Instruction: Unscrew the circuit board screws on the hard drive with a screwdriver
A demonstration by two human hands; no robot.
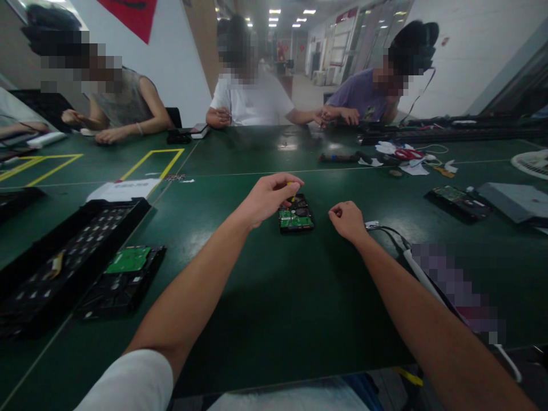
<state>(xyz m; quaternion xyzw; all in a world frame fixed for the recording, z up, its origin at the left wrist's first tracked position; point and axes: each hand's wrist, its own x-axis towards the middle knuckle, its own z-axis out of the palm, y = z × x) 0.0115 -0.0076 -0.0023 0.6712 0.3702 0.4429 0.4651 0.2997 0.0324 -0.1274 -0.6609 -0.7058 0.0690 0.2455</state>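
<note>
A hard drive (pixel 296 216) with a green circuit board lies flat on the table in front of me. My left hand (pixel 272 197) is over its far left part, with thumb and fingers closed on a small yellow screwdriver (pixel 293 198) pointing down at the drive. My fingers hide most of the screwdriver, and I cannot tell whether its tip touches the drive. To the right of the drive, apart from it, my right hand (pixel 347 221) rests on the table with its fingers curled closed. Whatever may be inside that hand is hidden.
Left of me are a long black tray (pixel 85 242) and another hard drive (pixel 128 274). At right are a further drive (pixel 458 202), a grey metal box (pixel 514 200) and a cable (pixel 391 231). Scissors (pixel 409 154) lie among scraps farther back. Several people sit across the table (pixel 274 319).
</note>
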